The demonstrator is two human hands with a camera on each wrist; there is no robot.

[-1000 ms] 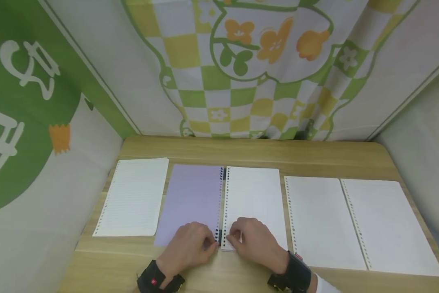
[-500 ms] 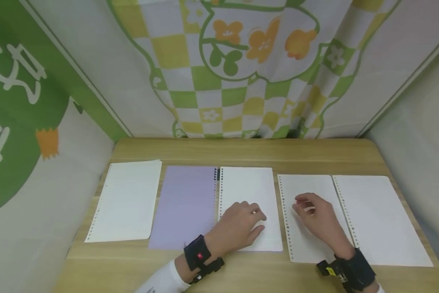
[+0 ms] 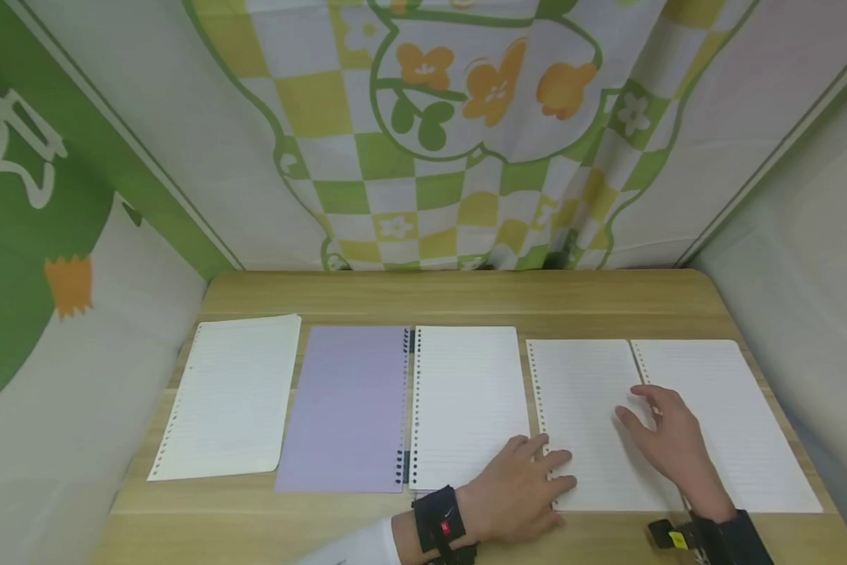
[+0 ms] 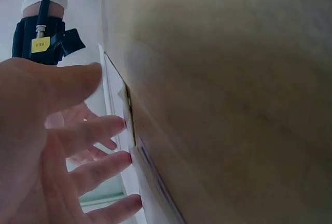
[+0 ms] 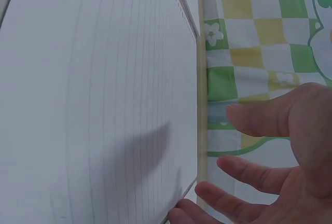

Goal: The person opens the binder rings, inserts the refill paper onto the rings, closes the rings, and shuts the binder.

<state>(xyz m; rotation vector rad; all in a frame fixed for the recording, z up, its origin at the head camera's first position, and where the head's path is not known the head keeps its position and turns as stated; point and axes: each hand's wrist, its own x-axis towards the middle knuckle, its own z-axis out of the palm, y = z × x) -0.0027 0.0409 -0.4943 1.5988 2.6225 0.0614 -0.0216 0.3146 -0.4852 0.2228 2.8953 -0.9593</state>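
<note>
My left hand [image 3: 518,490] reaches across the lower right corner of the notebook's white lined page [image 3: 469,392]. Its spread fingers rest near the punched edge of a loose lined sheet [image 3: 585,392]. My right hand [image 3: 677,435] hovers with loosely bent fingers over the seam between that sheet and another loose lined sheet [image 3: 734,416]. Nothing shows between the thumb and fingers in the right wrist view, where a shadow falls on the ruled paper [image 5: 119,79]. The notebook lies open, its purple cover [image 3: 345,408] left of the black binding clips [image 3: 406,467].
A further lined sheet or small stack [image 3: 225,400], punched along its left edge, lies at the far left of the wooden table [image 3: 465,294]. A checked curtain [image 3: 395,157] hangs behind the table. Pale fabric walls stand at both sides.
Both hands have left the notebook's binding and moved right. The left hand now spreads at the left loose sheet's edge; the right hand hovers farther right. The camera view has shifted slightly right.
</note>
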